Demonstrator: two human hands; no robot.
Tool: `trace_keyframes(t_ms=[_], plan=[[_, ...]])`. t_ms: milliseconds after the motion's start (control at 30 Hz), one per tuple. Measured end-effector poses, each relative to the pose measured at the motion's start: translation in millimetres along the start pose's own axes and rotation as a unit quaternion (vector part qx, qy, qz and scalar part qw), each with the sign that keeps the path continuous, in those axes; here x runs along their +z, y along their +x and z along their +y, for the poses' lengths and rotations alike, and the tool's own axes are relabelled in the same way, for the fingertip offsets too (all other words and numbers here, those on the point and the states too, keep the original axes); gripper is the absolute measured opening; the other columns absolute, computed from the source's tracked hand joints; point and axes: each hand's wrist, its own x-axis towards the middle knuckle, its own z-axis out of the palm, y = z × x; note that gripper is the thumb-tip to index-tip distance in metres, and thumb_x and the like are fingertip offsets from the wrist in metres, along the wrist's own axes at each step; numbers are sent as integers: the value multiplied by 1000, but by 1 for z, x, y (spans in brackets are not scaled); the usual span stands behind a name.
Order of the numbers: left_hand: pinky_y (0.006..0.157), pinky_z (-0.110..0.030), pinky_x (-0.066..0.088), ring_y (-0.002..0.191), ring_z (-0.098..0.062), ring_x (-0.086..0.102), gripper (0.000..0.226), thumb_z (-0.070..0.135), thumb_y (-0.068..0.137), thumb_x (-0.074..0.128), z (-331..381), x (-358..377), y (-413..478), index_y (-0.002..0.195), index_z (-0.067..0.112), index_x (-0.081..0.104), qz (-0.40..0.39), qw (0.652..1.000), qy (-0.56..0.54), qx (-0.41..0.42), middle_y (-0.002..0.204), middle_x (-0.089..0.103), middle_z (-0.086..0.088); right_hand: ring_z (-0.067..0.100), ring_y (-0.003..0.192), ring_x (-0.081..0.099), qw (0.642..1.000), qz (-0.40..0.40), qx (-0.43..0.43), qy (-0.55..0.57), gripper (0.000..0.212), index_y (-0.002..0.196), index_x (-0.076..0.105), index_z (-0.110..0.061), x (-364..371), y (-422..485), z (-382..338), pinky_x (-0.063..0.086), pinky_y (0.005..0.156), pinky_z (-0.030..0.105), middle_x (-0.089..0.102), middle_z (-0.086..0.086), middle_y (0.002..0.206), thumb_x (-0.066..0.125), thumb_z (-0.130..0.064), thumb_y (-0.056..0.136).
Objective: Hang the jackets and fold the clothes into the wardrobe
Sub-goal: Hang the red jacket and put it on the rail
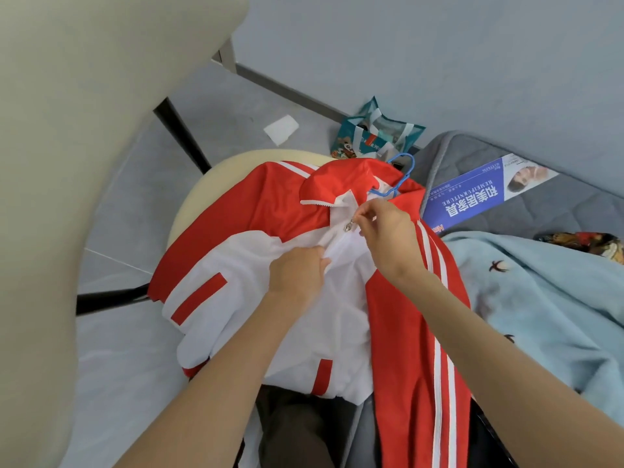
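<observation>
A red and white jacket [256, 228] lies spread over a round cream chair seat [199, 190], its striped sleeve hanging down at the right. A blue plastic hanger [400, 177] pokes out of the collar. My right hand [385, 231] pinches the small metal zipper pull [347, 226] near the collar. My left hand [299, 271] grips the white front fabric just below the zipper.
A grey mattress [557, 197] with a blue label and a light blue blanket [547, 298] lies at the right. A teal shopping bag [374, 133] and a white paper scrap [281, 129] rest on the grey floor. A cream panel [67, 130] fills the left side.
</observation>
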Motion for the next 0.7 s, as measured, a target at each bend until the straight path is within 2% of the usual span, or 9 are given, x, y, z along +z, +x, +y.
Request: trace_keyframes(t_ms=[100, 167, 267, 333, 400, 467, 533, 633, 700], plan=[[68, -29, 36, 90, -25, 59, 25, 36, 99, 42, -11, 1, -3, 88, 19, 56, -40, 999, 3, -10, 94, 65, -3, 16, 76, 56, 997, 68, 8, -17, 9, 87, 60, -13, -10, 13, 10, 34, 65, 22, 65, 3, 89, 55, -9, 92], [68, -28, 37, 87, -23, 58, 24, 37, 98, 44, -15, 4, -5, 83, 20, 52, -78, 997, 16, -24, 95, 65, -2, 19, 81, 59, 994, 98, 34, -19, 8, 89, 61, -12, -13, 22, 15, 41, 71, 27, 65, 4, 93, 54, -11, 94], [72, -28, 38, 102, -23, 60, 27, 38, 97, 44, -21, 11, -7, 108, 19, 61, -137, 987, 66, -44, 108, 64, -1, 25, 91, 63, 979, 168, 115, 19, 10, 93, 62, -9, -23, 40, 26, 46, 85, 38, 68, 7, 97, 53, -13, 94], [74, -28, 38, 107, -22, 59, 28, 36, 98, 44, -23, 14, -7, 116, 21, 59, -144, 984, 93, -55, 114, 64, 0, 24, 91, 63, 987, 116, 109, 28, 9, 91, 64, -9, -27, 46, 34, 46, 86, 34, 68, 4, 95, 56, -13, 93], [77, -30, 40, 109, -22, 59, 28, 35, 98, 45, -21, 14, -4, 117, 19, 57, -120, 986, 107, -53, 116, 62, -1, 20, 90, 60, 994, 60, 86, 24, 10, 88, 66, -8, -25, 49, 41, 42, 81, 24, 65, 4, 96, 60, -15, 92], [79, -33, 43, 111, -24, 56, 32, 39, 97, 47, -16, 11, 5, 120, 17, 52, -75, 993, 77, -37, 118, 58, -2, 15, 91, 55, 993, 62, 97, 31, 14, 87, 66, -9, -20, 49, 47, 35, 75, 16, 60, 3, 99, 59, -20, 93], [81, -35, 44, 111, -25, 55, 35, 39, 96, 49, -8, 7, 19, 121, 15, 50, -53, 998, 22, -10, 118, 56, -4, 17, 95, 55, 986, 80, 137, 54, 17, 91, 65, -9, -15, 50, 53, 35, 77, 19, 61, 3, 100, 53, -22, 95], [81, -35, 44, 103, -26, 56, 27, 33, 96, 52, 0, 4, 38, 109, 10, 57, -62, 997, -19, 32, 108, 60, -7, 19, 95, 55, 976, 63, 188, 86, 24, 112, 59, -10, -9, 59, 58, 39, 78, 27, 64, 6, 111, 39, -19, 100], [75, -32, 41, 96, -27, 59, 25, 30, 96, 53, -1, 5, 46, 99, 7, 60, -75, 996, -22, 45, 98, 63, -9, 25, 110, 52, 976, 23, 212, 48, 30, 125, 51, -9, -6, 67, 63, 40, 88, 33, 60, 10, 123, 36, -20, 101]])
